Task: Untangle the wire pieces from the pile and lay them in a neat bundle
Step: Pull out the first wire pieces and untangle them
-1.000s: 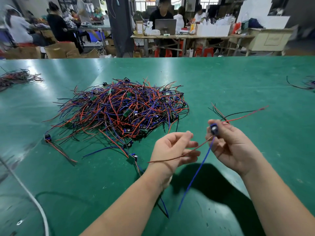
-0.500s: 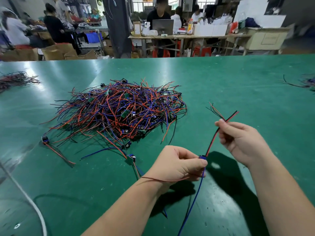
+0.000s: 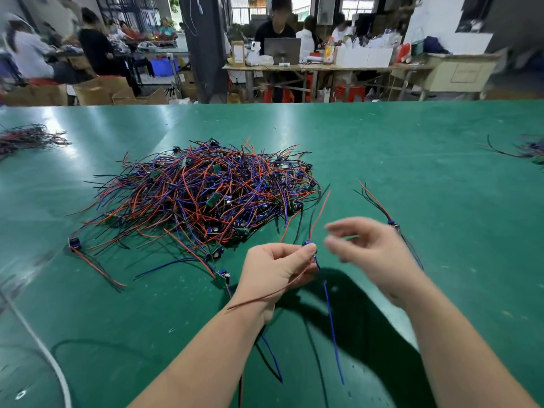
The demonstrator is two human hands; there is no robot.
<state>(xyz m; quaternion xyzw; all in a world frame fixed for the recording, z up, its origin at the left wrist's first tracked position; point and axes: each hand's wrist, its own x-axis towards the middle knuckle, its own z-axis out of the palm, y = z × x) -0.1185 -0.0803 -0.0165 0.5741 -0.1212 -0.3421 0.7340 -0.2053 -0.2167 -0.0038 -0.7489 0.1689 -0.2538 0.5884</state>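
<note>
The fingers (image 3: 307,252) of your left hand (image 3: 276,269) are curled, and their tips pinch a wire piece (image 3: 330,313) at its small blue component (image 3: 309,243), just below the centre of the frame. From that pinch a red lead and a black lead rise toward the upper right. A blue lead hangs down toward the bottom edge, and a dark red lead trails back across your left wrist.

Just right of it, your right hand (image 3: 374,254) is blurred. Its fingers (image 3: 341,228) are loosely spread, thumb and forefinger apart with green showing between them, and they hold nothing that you can make out. They are near the blue component but not touching it.

Behind your right hand a few wire pieces lie together as a small bundle (image 3: 391,221), their red and black ends fanning toward the upper left.

The pile (image 3: 206,195) of red, blue and black wires with small green boards sits left of centre on the green surface (image 3: 412,160), well apart from that bundle. One stray piece (image 3: 73,242) lies at the pile's lower left, and another with a green board (image 3: 222,278) lies just left of your left wrist.

A white cable (image 3: 44,351) crosses the lower left corner. More wires lie at the upper left edge (image 3: 29,138) and at the right edge (image 3: 527,150).
</note>
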